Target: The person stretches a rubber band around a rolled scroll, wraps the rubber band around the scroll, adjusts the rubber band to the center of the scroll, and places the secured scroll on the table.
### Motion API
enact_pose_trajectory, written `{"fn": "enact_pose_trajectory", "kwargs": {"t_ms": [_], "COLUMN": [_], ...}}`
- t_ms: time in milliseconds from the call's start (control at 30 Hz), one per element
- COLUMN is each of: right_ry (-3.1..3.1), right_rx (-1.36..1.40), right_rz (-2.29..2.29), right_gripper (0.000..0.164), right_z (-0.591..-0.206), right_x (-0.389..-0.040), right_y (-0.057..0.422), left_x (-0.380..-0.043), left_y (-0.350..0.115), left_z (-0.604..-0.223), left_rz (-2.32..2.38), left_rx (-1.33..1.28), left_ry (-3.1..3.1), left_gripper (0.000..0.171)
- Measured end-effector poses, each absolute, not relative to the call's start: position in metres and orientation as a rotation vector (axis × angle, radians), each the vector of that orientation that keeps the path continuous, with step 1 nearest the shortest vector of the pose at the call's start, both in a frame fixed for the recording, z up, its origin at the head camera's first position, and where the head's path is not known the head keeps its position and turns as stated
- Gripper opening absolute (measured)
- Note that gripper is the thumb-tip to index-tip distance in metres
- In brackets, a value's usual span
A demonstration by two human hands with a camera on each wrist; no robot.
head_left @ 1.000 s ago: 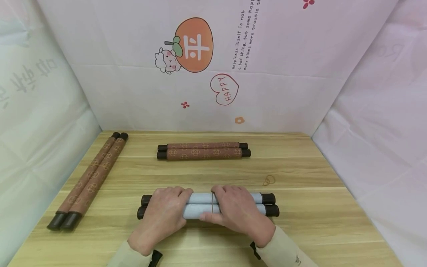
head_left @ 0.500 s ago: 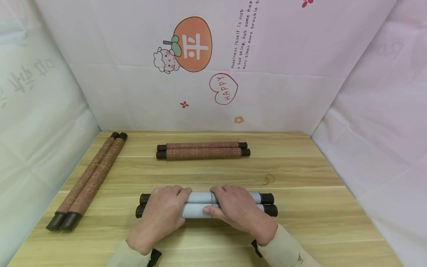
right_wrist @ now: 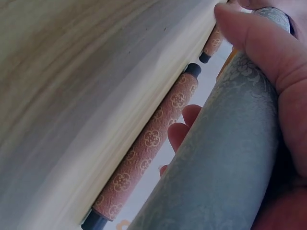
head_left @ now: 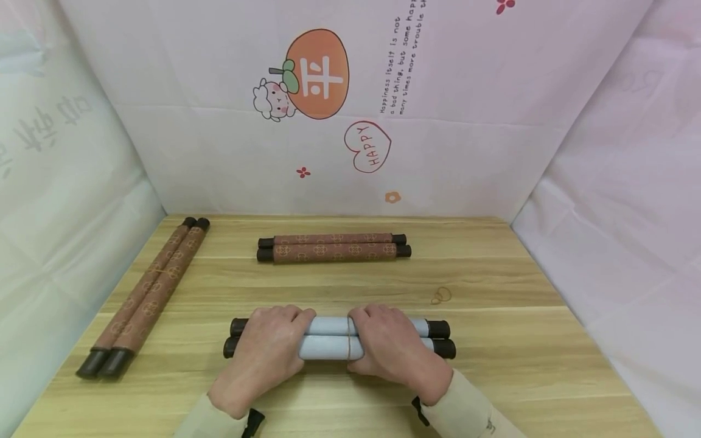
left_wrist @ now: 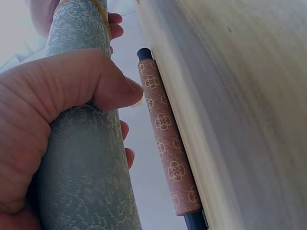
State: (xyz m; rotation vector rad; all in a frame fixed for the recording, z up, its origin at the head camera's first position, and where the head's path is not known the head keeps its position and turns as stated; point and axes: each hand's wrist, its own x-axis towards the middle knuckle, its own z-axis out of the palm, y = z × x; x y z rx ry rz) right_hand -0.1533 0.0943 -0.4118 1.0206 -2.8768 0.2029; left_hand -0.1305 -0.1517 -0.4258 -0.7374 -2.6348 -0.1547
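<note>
A pale blue double-rolled scroll with dark end knobs lies crosswise near the front of the table. A thin rubber band circles it near the middle. My left hand grips its left part, the thumb wrapping the near side. My right hand grips it just right of the band. In the left wrist view the scroll's floral weave shows, with fingertips coming round its other side. The right wrist view shows the same scroll held between thumb and curled fingers.
A brown patterned scroll lies crosswise at the back. Another brown scroll, banded, slants along the left side. Loose rubber bands lie right of centre on the wooden table. White printed cloth hangs behind and at both sides.
My right thumb has moved from on top of the scroll, beside the band, down to its near edge. Both hands and the scroll otherwise stay nearly where they were.
</note>
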Motion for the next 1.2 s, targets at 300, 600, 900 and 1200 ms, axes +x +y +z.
{"fn": "enact_pose_trajectory", "kwargs": {"t_ms": [300, 600, 900, 1200], "right_ry": [-2.873, -2.79, -2.733, -2.719], "right_rx": [1.022, 1.057, 1.055, 1.053], "right_rz": [0.213, 0.161, 0.125, 0.132], "right_gripper": [0.057, 0.057, 0.06, 0.059], "right_z": [-0.412, -0.41, -0.406, -0.405], "right_x": [-0.155, -0.16, -0.163, -0.164], "right_y": [0.094, 0.094, 0.097, 0.098], "left_x": [-0.129, -0.132, -0.133, -0.135], "left_y": [-0.153, -0.162, -0.171, -0.172], "left_z": [-0.419, -0.408, -0.405, -0.407], "left_rz": [-0.136, -0.149, -0.243, -0.225], "left_rx": [-0.759, -0.86, -0.952, -0.971], "left_ry": [-2.73, -2.777, -2.659, -2.621], "left_gripper": [0.061, 0.082, 0.088, 0.089]}}
